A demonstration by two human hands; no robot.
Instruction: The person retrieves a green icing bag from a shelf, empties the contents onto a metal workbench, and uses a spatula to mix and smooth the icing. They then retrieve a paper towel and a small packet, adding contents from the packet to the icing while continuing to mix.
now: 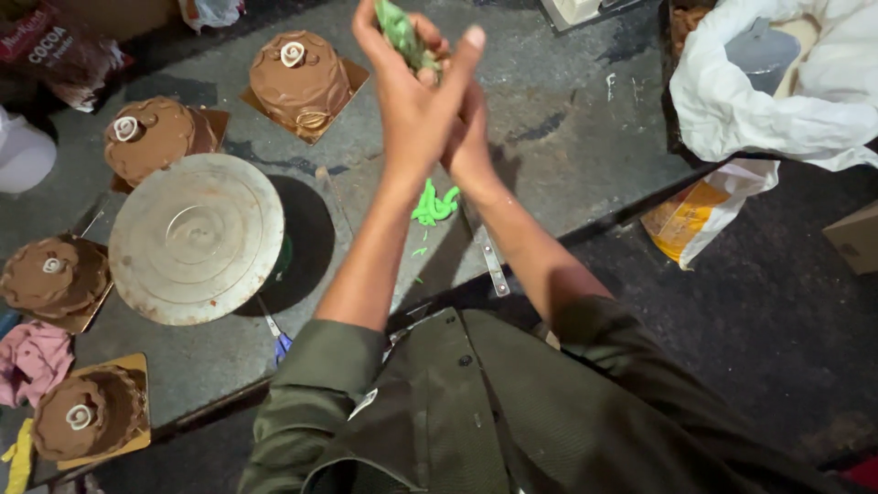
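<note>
You stand over a dark grey worktable (549, 82), scuffed and smeared, with a darker floor (768, 320) showing past its near edge. Take the round metal cake turntable (195, 238) as your landmark: it sits bare on the table to the left of your arms. Far right of the turntable, at the table's upper corner, lies a large crumpled white sack (786, 91), with a yellow and white bag (697, 215) hanging just below it over the floor. Four chocolate cakes ring the turntable, each topped with a white swirl: one above and right of it on a brown board (300, 78), one just above its upper left rim (151, 135), one beside its left edge (50, 274), and one below left on a gold board (87, 413). A pink cloth (32, 359) lies lower left of the turntable, between the last two cakes. Your left hand (416, 101) and right hand (466, 137) are raised together well right of the turntable, pressed against each other and closed around a green piping bag (402, 35), whose twisted end pokes up between your fingers. On the table beneath your wrists, right of the turntable, sits a small blob of green icing (433, 205) with a few green specks beside it.
</note>
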